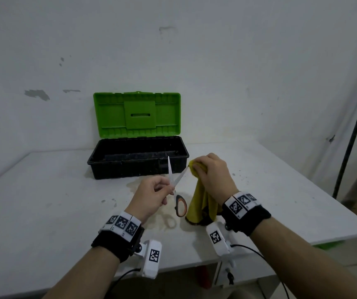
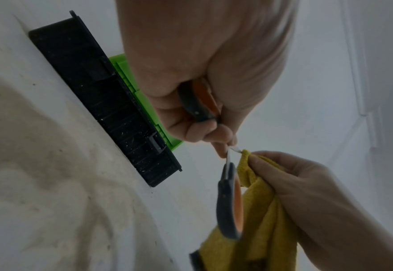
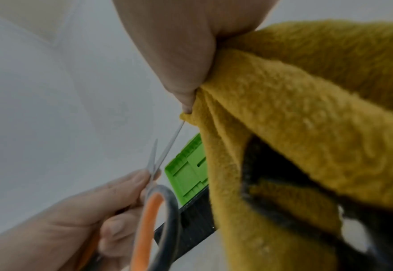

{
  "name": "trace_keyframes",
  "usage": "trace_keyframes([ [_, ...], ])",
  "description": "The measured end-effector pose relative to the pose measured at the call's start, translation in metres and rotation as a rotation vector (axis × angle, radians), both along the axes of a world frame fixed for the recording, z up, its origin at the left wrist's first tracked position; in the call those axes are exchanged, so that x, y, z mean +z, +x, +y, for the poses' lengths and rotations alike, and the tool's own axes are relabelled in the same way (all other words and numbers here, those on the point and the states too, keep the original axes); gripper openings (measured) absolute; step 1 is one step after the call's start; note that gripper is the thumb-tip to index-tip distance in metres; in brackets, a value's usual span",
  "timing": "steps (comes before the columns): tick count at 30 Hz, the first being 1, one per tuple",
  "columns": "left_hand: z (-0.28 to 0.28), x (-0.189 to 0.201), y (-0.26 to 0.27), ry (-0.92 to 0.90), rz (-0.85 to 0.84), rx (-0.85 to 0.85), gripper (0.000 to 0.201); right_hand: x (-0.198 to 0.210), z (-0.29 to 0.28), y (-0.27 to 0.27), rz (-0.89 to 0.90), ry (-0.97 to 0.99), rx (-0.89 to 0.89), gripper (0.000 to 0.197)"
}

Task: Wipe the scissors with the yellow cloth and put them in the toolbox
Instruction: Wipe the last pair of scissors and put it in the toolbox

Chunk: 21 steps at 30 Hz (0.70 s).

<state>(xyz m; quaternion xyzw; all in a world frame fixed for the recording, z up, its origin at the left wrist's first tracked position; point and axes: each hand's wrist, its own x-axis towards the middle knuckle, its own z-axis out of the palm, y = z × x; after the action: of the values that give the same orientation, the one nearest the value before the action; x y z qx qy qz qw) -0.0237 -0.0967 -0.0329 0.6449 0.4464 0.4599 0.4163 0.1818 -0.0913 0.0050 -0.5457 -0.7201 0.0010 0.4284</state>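
My left hand holds the scissors above the table, fingers curled round one orange-and-grey handle; the other handle loop hangs free. The blades are spread apart, one pointing up, the other slanting right into the yellow cloth. My right hand pinches the cloth round that blade's tip, and the rest of the cloth hangs down to the table. The toolbox, black with a green lid standing open, sits just behind the hands.
The white table has brownish stains under the hands; its front edge runs below my wrists and its right edge slants away at the right. A dark pole leans on the wall at far right. The wall stands close behind the toolbox.
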Motion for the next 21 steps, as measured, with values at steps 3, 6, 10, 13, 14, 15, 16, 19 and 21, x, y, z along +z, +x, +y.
trace_keyframes([
  [3,0.001,0.000,0.000,-0.015,-0.007,0.003,0.005,-0.004,-0.014,-0.013,-0.016,0.015,0.125,0.014],
  [6,0.000,0.002,0.003,0.005,0.024,-0.031,0.005,-0.015,-0.021,-0.023,-0.100,-0.049,0.194,0.015],
  [10,-0.001,0.003,0.002,0.013,0.054,-0.014,0.005,-0.006,-0.002,-0.010,-0.054,-0.073,0.060,0.015],
  [13,-0.002,0.002,0.001,-0.003,0.043,-0.012,0.005,0.000,0.003,-0.001,0.016,-0.034,-0.019,0.015],
  [14,-0.002,0.002,0.001,-0.007,0.037,-0.014,0.005,0.000,0.000,-0.003,0.010,-0.029,0.017,0.014],
  [15,-0.002,0.002,0.001,-0.012,0.028,-0.019,0.005,-0.003,-0.005,-0.008,-0.017,-0.038,0.084,0.014],
  [16,-0.001,0.003,0.002,-0.018,0.020,-0.030,0.005,-0.008,-0.011,-0.015,-0.054,-0.057,0.157,0.014],
  [19,0.000,0.004,0.004,-0.019,0.020,-0.049,0.006,-0.019,-0.018,-0.023,-0.102,-0.057,0.203,0.014],
  [21,-0.001,0.003,0.003,-0.017,0.009,-0.036,0.004,-0.015,-0.008,-0.015,-0.052,-0.052,0.095,0.014],
])
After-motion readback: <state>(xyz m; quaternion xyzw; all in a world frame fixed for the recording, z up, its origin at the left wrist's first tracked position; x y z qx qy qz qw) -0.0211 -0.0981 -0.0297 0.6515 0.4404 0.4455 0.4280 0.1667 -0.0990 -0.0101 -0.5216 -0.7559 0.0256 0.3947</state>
